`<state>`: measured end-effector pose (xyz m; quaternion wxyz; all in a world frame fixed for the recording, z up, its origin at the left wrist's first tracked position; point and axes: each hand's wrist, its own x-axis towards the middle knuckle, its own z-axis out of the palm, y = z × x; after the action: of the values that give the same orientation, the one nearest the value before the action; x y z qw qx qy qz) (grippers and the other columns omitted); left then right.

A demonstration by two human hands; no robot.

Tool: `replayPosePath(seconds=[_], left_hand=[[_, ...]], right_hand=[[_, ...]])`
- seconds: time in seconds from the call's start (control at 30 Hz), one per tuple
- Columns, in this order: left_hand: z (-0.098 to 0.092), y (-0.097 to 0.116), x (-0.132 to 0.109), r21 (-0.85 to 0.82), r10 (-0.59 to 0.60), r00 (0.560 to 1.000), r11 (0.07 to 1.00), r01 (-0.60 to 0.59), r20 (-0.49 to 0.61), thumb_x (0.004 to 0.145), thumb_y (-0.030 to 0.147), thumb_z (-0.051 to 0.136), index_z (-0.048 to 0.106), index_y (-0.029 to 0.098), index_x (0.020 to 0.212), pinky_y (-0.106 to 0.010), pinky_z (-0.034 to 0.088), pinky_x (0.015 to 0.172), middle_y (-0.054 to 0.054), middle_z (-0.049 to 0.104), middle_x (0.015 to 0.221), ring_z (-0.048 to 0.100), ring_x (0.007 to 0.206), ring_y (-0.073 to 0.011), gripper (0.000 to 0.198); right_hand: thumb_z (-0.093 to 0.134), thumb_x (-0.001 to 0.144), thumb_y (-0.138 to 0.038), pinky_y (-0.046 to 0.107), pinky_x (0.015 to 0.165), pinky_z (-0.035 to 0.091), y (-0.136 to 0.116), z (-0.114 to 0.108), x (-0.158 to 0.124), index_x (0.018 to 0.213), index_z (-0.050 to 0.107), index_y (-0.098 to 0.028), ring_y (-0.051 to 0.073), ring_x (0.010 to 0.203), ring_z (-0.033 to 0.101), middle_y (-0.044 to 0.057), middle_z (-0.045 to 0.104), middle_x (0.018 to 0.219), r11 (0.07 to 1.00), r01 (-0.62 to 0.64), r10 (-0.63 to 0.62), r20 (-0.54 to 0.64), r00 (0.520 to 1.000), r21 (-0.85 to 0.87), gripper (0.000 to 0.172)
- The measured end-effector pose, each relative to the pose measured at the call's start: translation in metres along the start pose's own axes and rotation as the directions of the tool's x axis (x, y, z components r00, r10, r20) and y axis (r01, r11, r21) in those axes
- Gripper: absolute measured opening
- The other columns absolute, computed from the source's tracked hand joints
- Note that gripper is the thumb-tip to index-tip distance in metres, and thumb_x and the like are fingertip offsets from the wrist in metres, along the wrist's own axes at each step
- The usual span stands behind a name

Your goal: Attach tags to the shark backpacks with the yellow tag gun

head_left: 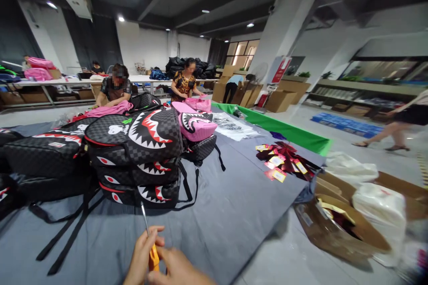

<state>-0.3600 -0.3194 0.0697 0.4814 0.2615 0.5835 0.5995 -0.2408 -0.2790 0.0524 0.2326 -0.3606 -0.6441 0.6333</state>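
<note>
My left hand (144,254) and my right hand (179,267) meet at the bottom edge, both closed around a small tool with a yellow handle (154,259) and a thin metal blade (145,218) pointing up. Just beyond the blade lies a stack of black checkered backpacks with shark-mouth prints (137,156) on a grey cloth-covered table (227,213). A pink shark-mouth backpack (195,124) rests behind the stack.
A pile of red and yellow hang tags (284,162) lies at the table's right. Open cardboard boxes with white bags (351,218) sit on the floor to the right. Two people (115,87) work at the far end; another person (401,120) walks at right.
</note>
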Motion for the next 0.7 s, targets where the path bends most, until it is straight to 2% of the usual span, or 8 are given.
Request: replayPosePath(seconds=[0.1, 0.17, 0.27, 0.33, 0.43, 0.53, 0.6, 0.7], left_hand=[[0.071, -0.016, 0.034, -0.012, 0.014, 0.999, 1.0, -0.015, -0.049, 0.06, 0.076, 0.07, 0.073, 0.019, 0.091, -0.023, 0.044, 0.055, -0.002, 0.064, 0.071, 0.057, 0.059, -0.0131, 0.065], [0.129, -0.025, 0.063, 0.007, 0.032, 0.998, 0.999, -0.032, -0.058, 0.057, 0.075, 0.073, 0.074, 0.017, 0.086, -0.021, 0.036, 0.05, 0.0, 0.057, 0.061, 0.049, 0.052, -0.01, 0.065], [0.212, -0.025, 0.104, 0.028, 0.054, 0.997, 0.998, -0.053, -0.053, 0.06, 0.075, 0.07, 0.071, 0.014, 0.077, -0.02, 0.026, 0.045, 0.003, 0.045, 0.049, 0.037, 0.045, -0.0077, 0.063], [0.253, -0.012, 0.128, 0.037, 0.078, 0.993, 0.996, -0.075, -0.093, 0.067, 0.074, 0.065, 0.068, 0.014, 0.076, -0.02, 0.023, 0.044, 0.005, 0.039, 0.045, 0.033, 0.043, -0.0072, 0.061], [0.287, 0.02, 0.16, 0.046, 0.132, 0.971, 0.991, -0.125, -0.199, 0.074, 0.07, 0.061, 0.068, 0.014, 0.084, -0.019, 0.023, 0.044, 0.007, 0.037, 0.046, 0.031, 0.043, -0.0066, 0.057], [0.298, 0.053, 0.202, 0.053, 0.173, 0.944, 0.985, -0.165, -0.282, 0.072, 0.067, 0.063, 0.07, 0.013, 0.091, -0.019, 0.024, 0.044, 0.006, 0.042, 0.049, 0.034, 0.043, -0.0065, 0.057], [0.299, 0.069, 0.236, 0.06, 0.197, 0.923, 0.98, -0.187, -0.332, 0.072, 0.061, 0.064, 0.071, 0.012, 0.093, -0.019, 0.024, 0.044, 0.004, 0.05, 0.053, 0.037, 0.044, -0.0064, 0.054], [0.295, 0.08, 0.287, 0.056, 0.11, 0.89, 0.994, -0.095, -0.443, 0.075, 0.048, 0.064, 0.072, 0.011, 0.099, -0.019, 0.025, 0.043, 0.001, 0.061, 0.061, 0.039, 0.043, -0.0055, 0.045]], right_hand=[[0.06, 0.077, -0.044, 0.033, 0.069, 0.053, -0.001, -0.119, 0.032, 0.106, 0.072, -0.022, 0.027, 0.083, 0.067, 0.004, 0.071, 0.085, 0.971, 0.175, -0.17, 0.045, 0.984, -0.163, 0.039], [0.059, 0.08, -0.04, 0.037, 0.081, 0.053, -0.016, -0.216, 0.062, 0.113, 0.07, -0.018, 0.029, 0.092, 0.067, 0.01, 0.072, 0.101, 0.859, 0.341, -0.36, 0.022, 0.933, -0.381, 0.041], [0.057, 0.085, -0.036, 0.048, 0.095, 0.048, -0.062, -0.343, 0.117, 0.126, 0.063, -0.014, 0.034, 0.11, 0.062, 0.019, 0.066, 0.122, 0.674, 0.289, -0.519, -0.157, 0.84, -0.68, 0.047], [0.062, 0.086, -0.036, 0.049, 0.1, 0.044, -0.102, -0.395, 0.159, 0.134, 0.056, -0.01, 0.035, 0.119, 0.056, 0.022, 0.06, 0.13, 0.503, 0.269, -0.599, -0.106, 0.794, -0.821, 0.055], [0.062, 0.088, -0.043, 0.048, 0.109, 0.034, -0.159, -0.42, 0.23, 0.143, 0.045, -0.008, 0.036, 0.133, 0.041, 0.023, 0.045, 0.146, 0.257, 0.217, -0.633, 0.006, 0.774, -0.942, 0.067], [0.069, 0.084, -0.047, 0.058, 0.111, 0.022, -0.193, -0.413, 0.302, 0.149, 0.034, -0.009, 0.041, 0.139, 0.029, 0.025, 0.033, 0.153, 0.204, 0.195, -0.61, 0.031, 0.792, -0.959, 0.083], [0.072, 0.082, -0.041, 0.056, 0.104, 0.032, -0.199, -0.412, 0.338, 0.147, 0.035, -0.006, 0.041, 0.13, 0.041, 0.029, 0.046, 0.143, 0.213, 0.175, -0.55, 0.03, 0.834, -0.961, 0.082], [0.058, 0.092, -0.029, 0.039, 0.084, 0.047, -0.19, -0.439, 0.356, 0.139, 0.048, -0.009, 0.03, 0.101, 0.064, 0.021, 0.067, 0.114, 0.191, 0.171, -0.441, 0.071, 0.895, -0.967, 0.052]])
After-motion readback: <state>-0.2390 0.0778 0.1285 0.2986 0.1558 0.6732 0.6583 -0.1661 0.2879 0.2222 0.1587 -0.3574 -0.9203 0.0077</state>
